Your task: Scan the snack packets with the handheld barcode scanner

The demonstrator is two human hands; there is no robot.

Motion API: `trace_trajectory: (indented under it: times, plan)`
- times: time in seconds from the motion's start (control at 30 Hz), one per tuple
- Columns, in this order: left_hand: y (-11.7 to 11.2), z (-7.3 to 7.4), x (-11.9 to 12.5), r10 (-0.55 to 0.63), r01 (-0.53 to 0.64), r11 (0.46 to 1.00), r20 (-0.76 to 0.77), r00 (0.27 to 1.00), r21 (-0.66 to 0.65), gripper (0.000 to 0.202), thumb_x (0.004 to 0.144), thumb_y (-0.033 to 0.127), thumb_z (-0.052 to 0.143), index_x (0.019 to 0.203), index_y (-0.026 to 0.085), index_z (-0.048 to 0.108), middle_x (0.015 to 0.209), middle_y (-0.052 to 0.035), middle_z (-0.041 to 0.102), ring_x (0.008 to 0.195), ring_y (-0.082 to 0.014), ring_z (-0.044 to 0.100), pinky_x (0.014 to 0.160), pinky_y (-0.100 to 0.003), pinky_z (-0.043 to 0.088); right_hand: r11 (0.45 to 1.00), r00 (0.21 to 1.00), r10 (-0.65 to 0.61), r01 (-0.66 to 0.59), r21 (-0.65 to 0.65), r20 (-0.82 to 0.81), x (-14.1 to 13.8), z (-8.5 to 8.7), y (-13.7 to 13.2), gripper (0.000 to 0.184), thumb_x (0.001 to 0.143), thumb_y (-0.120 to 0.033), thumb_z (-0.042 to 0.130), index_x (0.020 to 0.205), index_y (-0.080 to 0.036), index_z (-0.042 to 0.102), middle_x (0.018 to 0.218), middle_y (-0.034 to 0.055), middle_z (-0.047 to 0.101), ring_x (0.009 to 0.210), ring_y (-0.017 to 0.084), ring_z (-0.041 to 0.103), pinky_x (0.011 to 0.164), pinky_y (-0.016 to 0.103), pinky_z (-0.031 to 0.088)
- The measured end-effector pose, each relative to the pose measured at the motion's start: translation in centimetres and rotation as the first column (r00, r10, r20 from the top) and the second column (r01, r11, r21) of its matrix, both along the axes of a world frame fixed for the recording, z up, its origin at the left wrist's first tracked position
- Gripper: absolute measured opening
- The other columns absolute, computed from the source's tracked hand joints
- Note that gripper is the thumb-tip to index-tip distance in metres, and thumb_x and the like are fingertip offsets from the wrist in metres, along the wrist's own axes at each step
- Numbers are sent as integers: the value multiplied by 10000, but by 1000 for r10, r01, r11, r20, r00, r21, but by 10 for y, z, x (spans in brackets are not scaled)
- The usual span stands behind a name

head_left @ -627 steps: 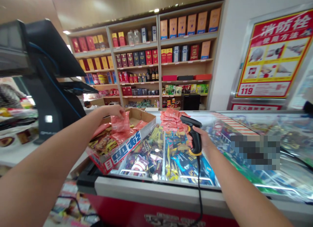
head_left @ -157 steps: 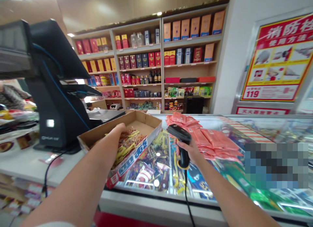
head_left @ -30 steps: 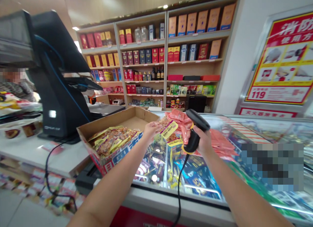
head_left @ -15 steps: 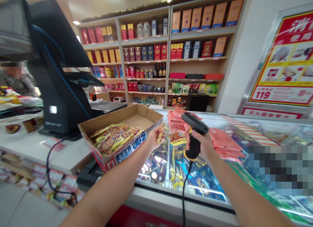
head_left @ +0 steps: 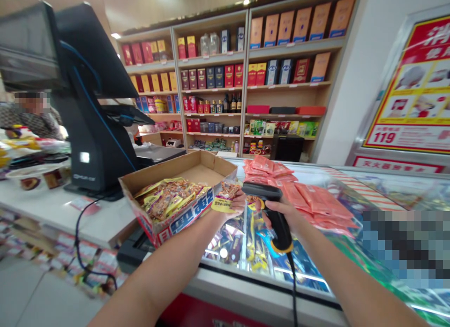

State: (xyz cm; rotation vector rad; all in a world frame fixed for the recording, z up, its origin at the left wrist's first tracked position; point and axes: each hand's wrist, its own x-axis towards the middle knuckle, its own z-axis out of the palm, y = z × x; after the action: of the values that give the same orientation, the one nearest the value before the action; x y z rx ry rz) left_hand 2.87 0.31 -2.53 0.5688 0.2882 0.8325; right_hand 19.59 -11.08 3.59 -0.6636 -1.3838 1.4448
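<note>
My left hand (head_left: 238,203) is closed on a small snack packet (head_left: 225,201), yellow and clear with brown bits inside, beside the wall of an open cardboard box (head_left: 220,166). Several similar snack packets (head_left: 172,195) lie in that box. My right hand (head_left: 281,213) is wrapped round the grip of a black and yellow barcode scanner (head_left: 262,191), whose head points left at the held packet. A cable hangs from the scanner's handle. Partly hidden behind the scanner, another snack packet (head_left: 253,205) lies on the glass counter (head_left: 234,266).
Piles of pink packets (head_left: 316,200) lie on the glass right of the scanner. A black point-of-sale terminal (head_left: 101,144) stands left of the box. Shelves (head_left: 211,90) of boxed goods line the back. A person (head_left: 31,116) is at the far left.
The scanner has swung down and left, its head now close to the left hand. The packet in my left hand has turned its printed side into view. The camera view has shifted slightly.
</note>
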Motion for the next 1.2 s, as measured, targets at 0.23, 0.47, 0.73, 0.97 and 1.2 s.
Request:
trace_trajectory:
  times: [0.23,0.47,0.73,0.97,1.2]
  plan:
    - [11,-21,1,-30,30,999,-14,999,18,342,846,155,521,566,191,328,506,51,261,340,-48,195,323,-191,179,1000,1000,-14,14,-20,15,-3,0,-2,202,682,-342,689,725,-152,637,556,6,620,354,112,527,331,216,423]
    - [13,-20,-1,-34,32,999,-94,995,-22,372,873,237,515,552,207,330,471,36,281,345,-83,218,342,-238,218,1000,999,-11,11,-8,37,-2,-3,0,191,697,-342,670,712,-155,636,516,0,605,341,116,521,330,216,416]
    - [0,-5,0,-41,40,998,-16,999,-50,357,850,86,483,536,177,340,465,53,271,315,-38,220,307,-167,190,1000,1000,-7,7,-4,25,-1,-5,1,211,690,-355,683,745,-155,645,499,-2,601,343,116,512,338,219,419]
    - [2,21,3,127,-121,991,-156,980,50,137,797,133,547,666,147,509,511,11,471,366,-66,435,336,-153,305,994,992,-109,110,15,-66,21,11,6,291,704,-460,675,769,-179,632,454,-6,569,347,130,500,329,229,417]
    - [8,31,21,527,-443,849,-391,754,290,115,801,173,560,697,142,522,567,-22,582,488,-135,588,520,-243,486,903,824,-379,429,27,-422,64,30,19,296,639,-479,707,727,-211,619,543,-26,567,393,102,498,337,208,428]
